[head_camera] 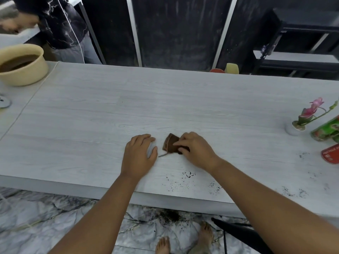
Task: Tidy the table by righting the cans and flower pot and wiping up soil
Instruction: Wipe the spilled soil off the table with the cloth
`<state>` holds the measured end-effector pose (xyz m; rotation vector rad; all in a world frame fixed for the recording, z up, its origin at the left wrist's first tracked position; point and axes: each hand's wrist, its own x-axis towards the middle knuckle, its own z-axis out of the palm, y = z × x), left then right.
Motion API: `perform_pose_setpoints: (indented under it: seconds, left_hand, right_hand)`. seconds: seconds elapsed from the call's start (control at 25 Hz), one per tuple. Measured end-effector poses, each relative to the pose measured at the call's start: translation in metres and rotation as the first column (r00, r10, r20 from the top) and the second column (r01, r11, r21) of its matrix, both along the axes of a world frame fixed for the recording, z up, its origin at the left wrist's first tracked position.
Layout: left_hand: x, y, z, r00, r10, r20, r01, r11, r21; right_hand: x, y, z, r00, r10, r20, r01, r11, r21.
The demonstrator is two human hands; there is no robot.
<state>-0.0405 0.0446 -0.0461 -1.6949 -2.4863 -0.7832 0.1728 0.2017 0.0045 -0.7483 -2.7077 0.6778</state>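
Here the right grip is clamped, fingertips pinching a brown piece at the frame's centre; whether it is cloth or packed soil I cannot tell. Just left of it, the left grip curls over a pale rounded thing. Soil specks dot the counter below both, toward its near edge. At the right edge the flower pot stands, a green can tilted beside it. Best to sweep the specks inward with flat pressure, not over the edge.
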Motion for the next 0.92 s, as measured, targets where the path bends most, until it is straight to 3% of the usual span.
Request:
perform_pose_setpoints:
  seconds: [0.16, 0.28, 0.48, 0.6, 0.76, 0.92]
  left_hand:
    - [0.000, 0.000, 0.001, 1.000, -0.007, 0.012, 0.007, 1.000, 0.017]
    - [0.002, -0.001, 0.000, 1.000, 0.003, 0.019, -0.004, 0.999, 0.035]
    - [0.029, 0.021, 0.008, 0.999, 0.041, 0.001, -0.041, 0.998, 0.048]
    - [0.081, 0.072, 0.019, 0.997, -0.078, -0.014, 0.078, 0.997, 0.013]
    - [0.148, 0.144, 0.023, 0.969, -0.237, 0.076, 0.239, 0.971, -0.026]
    - [0.208, 0.218, 0.022, 0.894, -0.443, 0.070, 0.446, 0.894, -0.044]
  right_hand:
    - [0.034, -0.033, -0.004, 1.000, -0.013, -0.010, 0.012, 0.996, -0.086]
    - [0.054, -0.038, -0.002, 0.969, -0.232, -0.090, 0.206, 0.951, -0.231]
    - [0.107, -0.012, 0.006, 0.829, -0.531, -0.174, 0.478, 0.835, -0.273]
    - [0.143, 0.010, 0.011, 0.783, -0.599, -0.165, 0.549, 0.791, -0.270]
    - [0.196, 0.029, 0.017, 0.728, -0.664, -0.173, 0.622, 0.745, -0.243]
    - [0.274, 0.044, 0.019, 0.527, -0.817, -0.236, 0.805, 0.568, -0.169]
